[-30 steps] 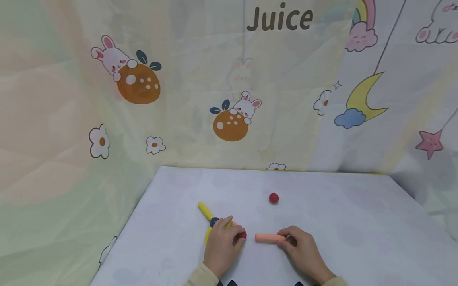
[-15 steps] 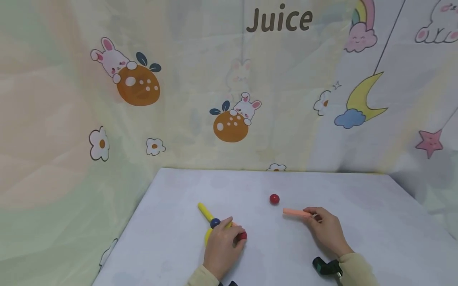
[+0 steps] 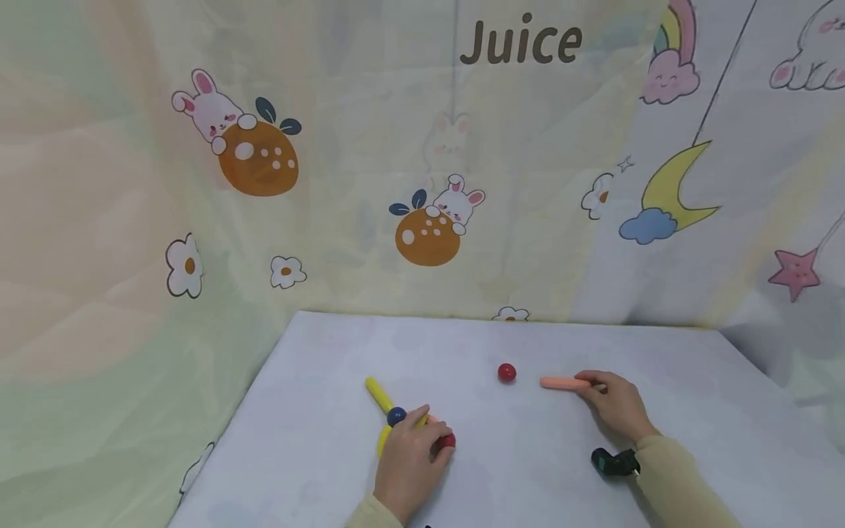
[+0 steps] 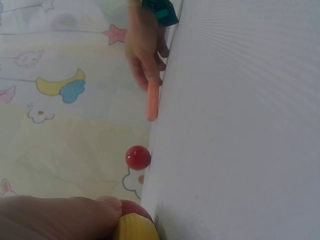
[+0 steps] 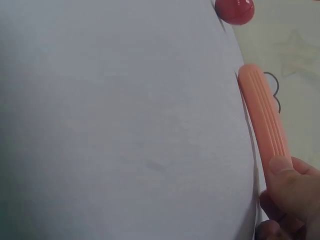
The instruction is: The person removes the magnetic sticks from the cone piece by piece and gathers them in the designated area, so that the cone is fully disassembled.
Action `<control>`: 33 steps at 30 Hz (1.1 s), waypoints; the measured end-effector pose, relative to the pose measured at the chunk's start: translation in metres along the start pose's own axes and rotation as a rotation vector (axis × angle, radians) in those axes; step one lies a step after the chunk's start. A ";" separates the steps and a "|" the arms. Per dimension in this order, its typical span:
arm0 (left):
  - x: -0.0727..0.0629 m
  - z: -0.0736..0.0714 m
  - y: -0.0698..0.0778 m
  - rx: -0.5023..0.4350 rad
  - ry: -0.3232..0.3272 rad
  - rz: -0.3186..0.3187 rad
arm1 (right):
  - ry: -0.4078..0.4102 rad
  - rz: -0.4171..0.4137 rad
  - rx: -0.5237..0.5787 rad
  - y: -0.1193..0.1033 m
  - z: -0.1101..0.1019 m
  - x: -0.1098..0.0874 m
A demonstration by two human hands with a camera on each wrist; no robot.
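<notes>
A loose red ball (image 3: 507,372) sits toward the desk's (image 3: 521,469) far edge, near the pink stick (image 3: 561,383) the right hand (image 3: 617,403) pinches; the left hand (image 3: 411,458) grips another red ball (image 3: 450,440), half hiding yellow sticks (image 3: 378,394)

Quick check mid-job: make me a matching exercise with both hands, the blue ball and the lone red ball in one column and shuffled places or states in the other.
1. right hand
2. lone red ball
3. left hand
4. blue ball

A. sits at the near end of the farthest yellow stick
B. holds the other red ball
C. lies apart on the table
D. pinches a peach stick

Pairs: 1-D, 2-C, 3-B, 4-A
</notes>
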State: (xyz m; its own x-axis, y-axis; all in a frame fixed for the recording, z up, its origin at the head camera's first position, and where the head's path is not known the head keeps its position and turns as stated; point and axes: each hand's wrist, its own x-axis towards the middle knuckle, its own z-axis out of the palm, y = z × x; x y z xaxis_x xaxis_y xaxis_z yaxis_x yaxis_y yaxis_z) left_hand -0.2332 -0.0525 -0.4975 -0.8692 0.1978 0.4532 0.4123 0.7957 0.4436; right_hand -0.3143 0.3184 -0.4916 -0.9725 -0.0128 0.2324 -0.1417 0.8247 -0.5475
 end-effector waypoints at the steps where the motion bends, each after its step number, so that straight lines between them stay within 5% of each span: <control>1: -0.001 -0.001 0.000 0.000 0.000 -0.001 | -0.014 0.002 0.001 0.000 0.001 0.001; 11: -0.005 -0.002 0.003 -0.018 -0.005 0.007 | -0.050 -0.003 -0.013 0.007 -0.003 0.006; 19: -0.004 0.003 0.001 -0.066 0.098 0.061 | -0.023 0.056 -0.022 0.007 -0.008 -0.001; 26: -0.003 0.004 -0.004 -0.166 0.171 -0.071 | 0.138 0.210 0.048 -0.023 0.011 -0.031; 33: 0.000 0.002 -0.006 -0.003 0.108 -0.203 | 0.082 0.111 0.107 -0.093 0.051 -0.059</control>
State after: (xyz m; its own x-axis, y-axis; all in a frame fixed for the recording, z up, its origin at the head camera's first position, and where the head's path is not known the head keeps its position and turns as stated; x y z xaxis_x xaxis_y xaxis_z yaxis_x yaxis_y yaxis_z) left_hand -0.2367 -0.0563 -0.5020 -0.9001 -0.0290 0.4348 0.2328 0.8114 0.5361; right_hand -0.2537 0.2138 -0.4956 -0.9656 0.1247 0.2280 -0.0573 0.7536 -0.6549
